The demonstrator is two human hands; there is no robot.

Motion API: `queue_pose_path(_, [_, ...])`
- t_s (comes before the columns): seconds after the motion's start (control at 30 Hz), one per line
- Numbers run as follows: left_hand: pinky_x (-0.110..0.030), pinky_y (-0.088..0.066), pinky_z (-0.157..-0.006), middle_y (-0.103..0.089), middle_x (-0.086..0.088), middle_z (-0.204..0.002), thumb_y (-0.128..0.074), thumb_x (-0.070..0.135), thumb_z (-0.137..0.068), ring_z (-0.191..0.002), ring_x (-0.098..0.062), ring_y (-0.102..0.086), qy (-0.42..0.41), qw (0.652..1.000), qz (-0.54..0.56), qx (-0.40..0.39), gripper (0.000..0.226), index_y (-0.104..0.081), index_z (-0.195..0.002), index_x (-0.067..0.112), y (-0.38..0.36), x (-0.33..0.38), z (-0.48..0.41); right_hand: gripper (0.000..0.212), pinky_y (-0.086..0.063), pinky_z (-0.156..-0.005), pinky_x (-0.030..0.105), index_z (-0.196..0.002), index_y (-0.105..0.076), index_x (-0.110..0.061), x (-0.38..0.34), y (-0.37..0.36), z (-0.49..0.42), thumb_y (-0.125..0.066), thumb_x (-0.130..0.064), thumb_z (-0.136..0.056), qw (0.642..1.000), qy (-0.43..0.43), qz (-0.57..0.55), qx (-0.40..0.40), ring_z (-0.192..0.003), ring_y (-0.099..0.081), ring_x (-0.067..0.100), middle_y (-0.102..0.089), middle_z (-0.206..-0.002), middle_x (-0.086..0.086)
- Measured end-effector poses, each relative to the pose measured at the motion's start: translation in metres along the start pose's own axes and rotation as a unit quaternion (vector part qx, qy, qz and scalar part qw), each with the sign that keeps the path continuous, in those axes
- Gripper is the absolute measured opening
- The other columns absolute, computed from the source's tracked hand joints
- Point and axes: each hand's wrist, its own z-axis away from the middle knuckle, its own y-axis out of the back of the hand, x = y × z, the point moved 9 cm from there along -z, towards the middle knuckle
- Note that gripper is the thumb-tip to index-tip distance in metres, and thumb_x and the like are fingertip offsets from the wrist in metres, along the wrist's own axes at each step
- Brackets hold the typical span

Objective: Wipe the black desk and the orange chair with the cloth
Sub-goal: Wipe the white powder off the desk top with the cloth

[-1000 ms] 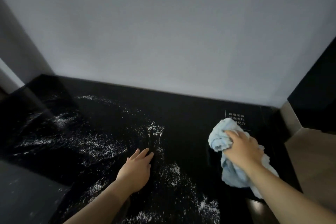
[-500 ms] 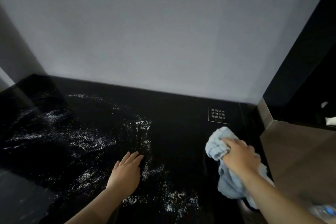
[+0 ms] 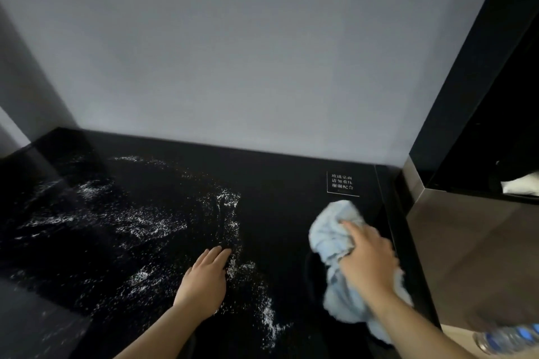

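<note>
I judge the job is only at the start, approx. a small part of the desk (image 3: 291, 213) is done. The right hand (image 3: 369, 259) grips the bunched light-blue cloth (image 3: 335, 230), fingers curled into it, and presses it on the desk near the right edge, just below the small white printed label (image 3: 341, 185). The strip of desk around the cloth looks dark and clean. To the left, white specks and smears (image 3: 151, 224) cover much of the surface, from the middle to the far left side, so most of the wiping is left. The left hand (image 3: 205, 280) lies flat on the desk, fingers straight, holding nothing, with its fingertips at the edge of the specks. The orange chair I do not see in this view, so I take it as not yet wiped, but I cannot confirm. A blurred plastic bottle (image 3: 507, 336) shows at bottom right, not on the desk.
</note>
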Motion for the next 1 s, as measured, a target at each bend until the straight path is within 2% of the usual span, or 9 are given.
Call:
queue_pose_path(0.13, [-0.035, -0.018, -0.118, -0.011, 0.007, -0.158, -0.029, 0.013, -0.100, -0.147, -0.015, -0.004, 0.004, 1.000, -0.001, -0.008, 0.053, -0.017, -0.151, 0.025, -0.006, 0.005, 0.007, 0.056, -0.028, -0.105, 0.046, -0.137, -0.026, -0.048, 0.016, -0.016, 0.011, -0.046, -0.040, -0.086, 0.991, -0.051, 0.093, -0.077, -0.130, -0.027, 0.029, -0.022, -0.150, -0.005])
queue_pose_path(0.3, [-0.036, -0.019, -0.118, -0.014, 0.008, -0.158, -0.029, 0.015, -0.100, -0.147, -0.014, -0.007, 0.001, 1.000, -0.004, 0.014, 0.052, -0.019, -0.150, 0.025, 0.000, 0.014, 0.009, 0.049, -0.031, -0.102, 0.038, -0.132, -0.038, -0.046, -0.086, -0.058, 0.069, -0.046, -0.033, -0.086, 0.968, 0.196, -0.034, -0.154, -0.125, -0.035, 0.022, -0.037, -0.141, -0.014])
queue_pose_path(0.4, [-0.035, -0.019, -0.118, -0.017, 0.009, -0.157, -0.028, 0.016, -0.101, -0.147, -0.014, -0.007, -0.002, 0.999, 0.007, 0.039, 0.050, -0.020, -0.150, 0.025, 0.007, 0.020, 0.012, 0.050, -0.040, -0.096, 0.033, -0.130, -0.043, -0.044, -0.069, -0.033, 0.047, -0.047, -0.034, -0.081, 0.972, 0.153, -0.132, -0.116, -0.119, -0.048, 0.023, -0.047, -0.134, -0.011])
queue_pose_path(0.5, [-0.030, -0.017, -0.118, -0.018, 0.008, -0.156, -0.028, 0.016, -0.102, -0.147, -0.014, -0.006, -0.016, 0.998, 0.028, 0.059, 0.049, -0.020, -0.150, 0.023, 0.010, 0.032, 0.015, 0.057, -0.033, -0.101, 0.039, -0.138, -0.031, -0.042, -0.006, -0.008, 0.022, -0.050, -0.037, -0.086, 0.998, 0.043, 0.036, -0.036, -0.125, -0.039, 0.026, -0.036, -0.143, -0.004])
queue_pose_path(0.6, [-0.030, -0.017, -0.118, -0.019, 0.008, -0.156, -0.028, 0.016, -0.102, -0.147, -0.014, -0.006, -0.018, 0.997, 0.049, 0.055, 0.049, -0.021, -0.150, 0.022, 0.007, 0.040, 0.015, 0.059, -0.025, -0.106, 0.041, -0.139, -0.022, -0.044, -0.007, -0.026, 0.042, -0.049, -0.045, -0.086, 0.986, 0.062, 0.103, -0.113, -0.130, -0.028, 0.024, -0.025, -0.148, -0.008])
queue_pose_path(0.73, [-0.032, -0.021, -0.117, -0.027, 0.005, -0.154, -0.031, 0.017, -0.101, -0.145, -0.015, -0.015, -0.017, 0.994, 0.085, 0.066, 0.047, -0.029, -0.147, 0.019, 0.007, 0.046, 0.011, 0.048, -0.034, -0.093, 0.033, -0.133, -0.035, -0.042, -0.073, -0.033, 0.073, -0.050, -0.040, -0.087, 0.962, 0.171, -0.103, -0.184, -0.121, -0.040, 0.020, -0.043, -0.137, -0.011])
queue_pose_path(0.8, [-0.031, -0.026, -0.114, -0.036, 0.003, -0.150, -0.034, 0.020, -0.101, -0.140, -0.015, -0.028, -0.006, 0.983, 0.146, 0.109, 0.044, -0.036, -0.144, 0.018, 0.019, 0.051, 0.012, 0.054, -0.034, -0.096, 0.034, -0.135, -0.032, -0.040, -0.078, -0.012, 0.061, -0.052, -0.040, -0.085, 0.967, 0.166, -0.139, -0.133, -0.121, -0.039, 0.020, -0.042, -0.136, -0.009])
queue_pose_path(0.87, [-0.031, -0.032, -0.109, -0.046, 0.002, -0.143, -0.038, 0.031, -0.101, -0.133, -0.017, -0.041, 0.038, 0.951, 0.284, 0.111, 0.042, -0.042, -0.141, 0.020, 0.027, 0.059, 0.018, 0.059, -0.031, -0.103, 0.035, -0.138, -0.028, -0.036, -0.072, 0.007, 0.050, -0.055, -0.040, -0.086, 0.975, 0.180, -0.117, -0.060, -0.122, -0.038, 0.019, -0.041, -0.136, -0.008])
queue_pose_path(1.0, [-0.034, -0.055, -0.071, -0.071, -0.009, -0.102, -0.046, 0.040, -0.096, -0.087, -0.024, -0.069, 0.089, 0.753, 0.644, -0.104, 0.036, -0.060, -0.116, 0.014, 0.000, 0.113, 0.028, 0.079, -0.021, -0.112, 0.028, -0.148, -0.013, -0.032, -0.083, 0.013, 0.052, -0.061, -0.041, -0.087, 0.956, 0.234, -0.167, -0.058, -0.137, -0.023, 0.013, -0.022, -0.152, -0.009])
